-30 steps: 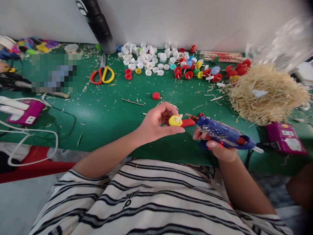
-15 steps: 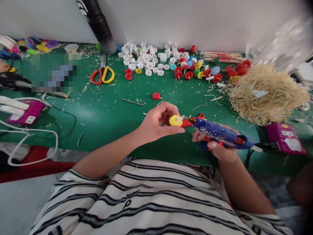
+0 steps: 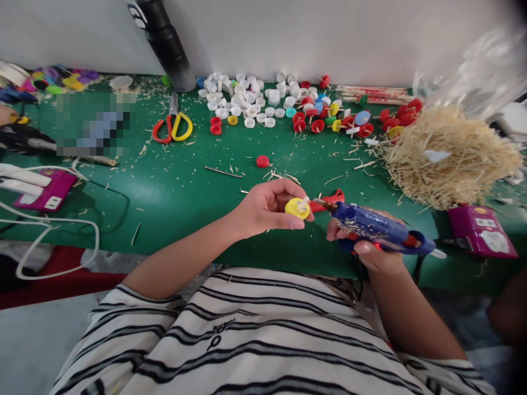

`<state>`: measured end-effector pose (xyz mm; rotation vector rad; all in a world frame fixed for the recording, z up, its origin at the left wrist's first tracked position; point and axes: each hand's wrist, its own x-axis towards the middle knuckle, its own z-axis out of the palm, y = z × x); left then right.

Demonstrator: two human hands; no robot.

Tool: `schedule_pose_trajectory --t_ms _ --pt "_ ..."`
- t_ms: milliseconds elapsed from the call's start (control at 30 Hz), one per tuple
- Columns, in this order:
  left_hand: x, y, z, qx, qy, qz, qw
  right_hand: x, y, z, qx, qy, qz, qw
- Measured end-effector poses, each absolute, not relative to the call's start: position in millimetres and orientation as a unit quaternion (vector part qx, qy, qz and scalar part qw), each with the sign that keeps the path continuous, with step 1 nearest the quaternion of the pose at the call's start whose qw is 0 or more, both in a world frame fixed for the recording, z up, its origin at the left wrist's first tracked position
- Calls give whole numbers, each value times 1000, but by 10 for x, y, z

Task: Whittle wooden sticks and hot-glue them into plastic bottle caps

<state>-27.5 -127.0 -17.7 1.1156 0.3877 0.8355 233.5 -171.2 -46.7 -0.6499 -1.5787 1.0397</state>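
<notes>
Between the thumb and fingers of my left hand (image 3: 272,207) is a yellow bottle cap (image 3: 295,209), with a short pale stick standing out of it. My right hand (image 3: 381,257) is wrapped round a blue hot glue gun (image 3: 370,224), whose small light glows red. The gun's nozzle points left at the cap, a small gap from the stick's tip. Behind the nozzle lies a red-handled tool (image 3: 332,198), partly hidden. A red cap (image 3: 262,161) with a hole sits on the green table beyond my left hand.
White bottle caps (image 3: 247,99) and red, yellow and blue caps with sticks (image 3: 317,125) lie along the wall. Scissors (image 3: 173,126) and a black bottle (image 3: 168,49) stand left of them. At right are a straw heap (image 3: 448,159) and a purple power socket (image 3: 481,231).
The glue gun has shifted slightly right, so its nozzle is farther from the stick. The yellow cap has dropped a little and tilted in my left hand.
</notes>
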Motion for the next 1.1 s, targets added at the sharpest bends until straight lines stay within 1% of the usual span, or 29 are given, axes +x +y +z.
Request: schedule_pose_trajectory --t_ms 100,267,633,867,1100 --pt "-278 -1259 -169 522 175 370 749 2325 -1720 -453 -236 -686 419 545" --pt "-281 -1241 -198 536 171 367 741 2310 -1715 -430 -218 -692 422 544" --pt "-279 -1261 -238 611 242 442 611 2321 -1690 -438 -195 -698 426 542" --pt "-274 -1325 -262 673 275 512 457 2348 -1712 -450 -228 -714 403 526" --pt "-252 -1348 -288 708 274 583 288 2354 -1700 -405 -243 -744 371 500"
